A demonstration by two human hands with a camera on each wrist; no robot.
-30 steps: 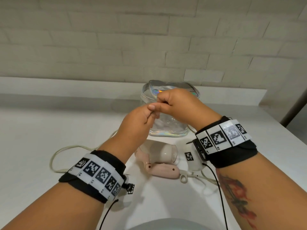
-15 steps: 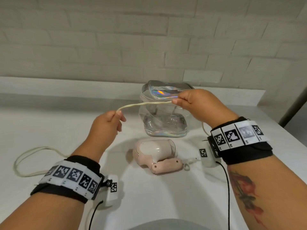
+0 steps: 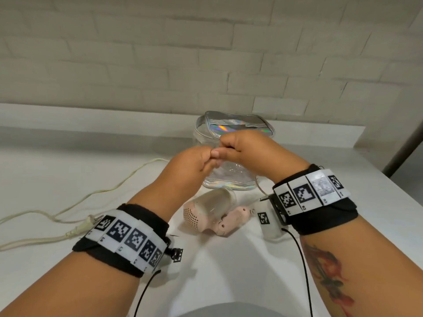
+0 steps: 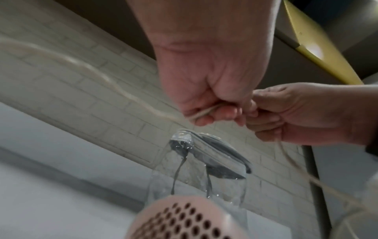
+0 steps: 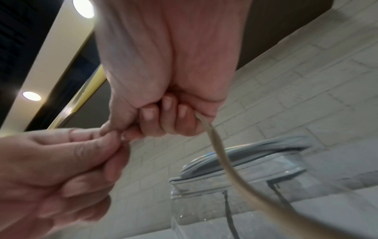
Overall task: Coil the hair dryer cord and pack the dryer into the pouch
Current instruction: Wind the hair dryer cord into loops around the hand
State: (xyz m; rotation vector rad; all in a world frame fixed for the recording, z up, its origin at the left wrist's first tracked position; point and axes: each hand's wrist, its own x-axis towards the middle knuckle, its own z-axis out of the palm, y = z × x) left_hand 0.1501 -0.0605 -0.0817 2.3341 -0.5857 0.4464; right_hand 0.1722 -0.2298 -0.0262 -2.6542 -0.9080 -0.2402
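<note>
Cream cord [image 4: 201,114] pinched in left hand [image 3: 183,165], right hand [image 3: 247,148] fisted round it too, knuckles touching, pink dryer [image 3: 211,210] lying below, clear pouch [image 3: 231,179] behind

left hand [image 3: 190,165], right hand [image 3: 247,147], raised, fists touching

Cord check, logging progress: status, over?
Both hands, left and right, grip cord. Dryer on counter, pouch empty. Nothing obstructing.

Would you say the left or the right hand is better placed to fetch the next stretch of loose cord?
Left, probably. The left hand sits on the side where the loose cord and plug trail across the table, while the right hand grips the gathered cord above the pouch.
</note>
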